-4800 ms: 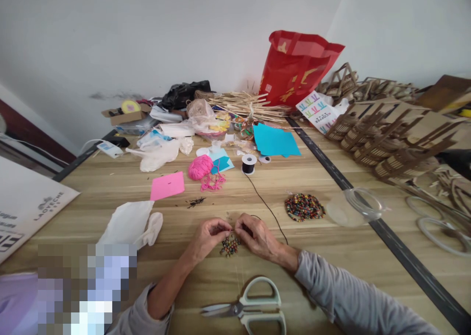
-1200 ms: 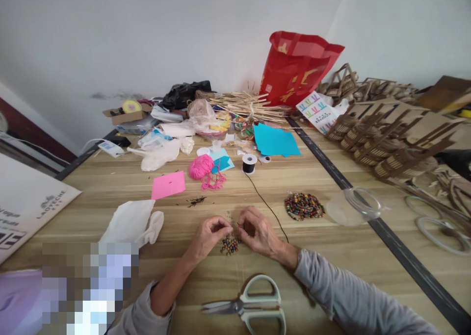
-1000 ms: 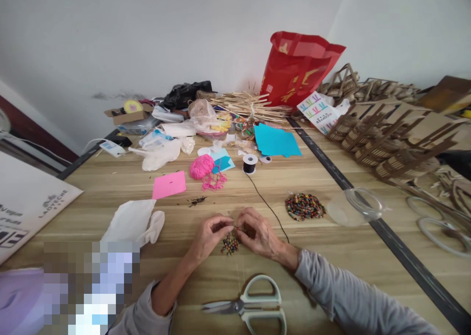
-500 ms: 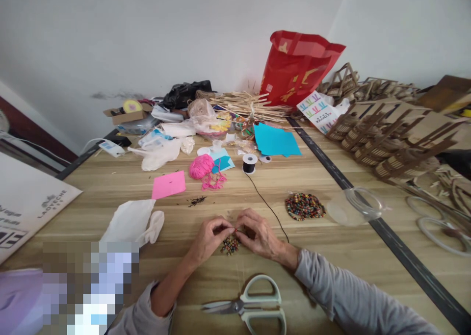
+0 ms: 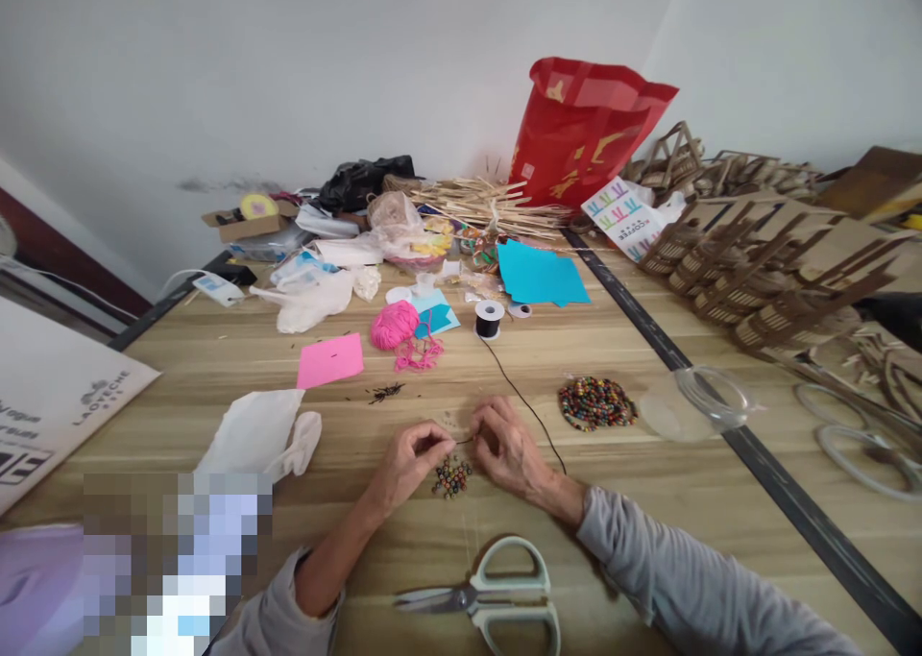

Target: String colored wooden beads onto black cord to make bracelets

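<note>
A short dark cord (image 5: 463, 441) stretches between my two hands, just above a small pile of colored wooden beads (image 5: 451, 478) on the table. My left hand (image 5: 412, 459) pinches one end of it between thumb and fingertips. Closed around the other end is my right hand (image 5: 508, 449), its curled fingers hiding whatever else they hold. Behind the right hand, black cord (image 5: 522, 397) trails from a white-flanged spool (image 5: 489, 321) and ends near the right wrist. Pale-handled scissors (image 5: 497, 598) lie in front of the beads, blades to the left.
A coil of strung beads (image 5: 596, 404) lies to the right beside a clear plastic lid (image 5: 669, 406). Cut black pieces (image 5: 385, 393), a pink card (image 5: 330, 360) and pink yarn (image 5: 395, 325) lie beyond my left hand. Woven baskets (image 5: 770, 301) stand at the right.
My hands have drawn slightly apart, the right one moving away to the right. The cord now shows between them, and the red bead seen at the fingertips is out of sight.
</note>
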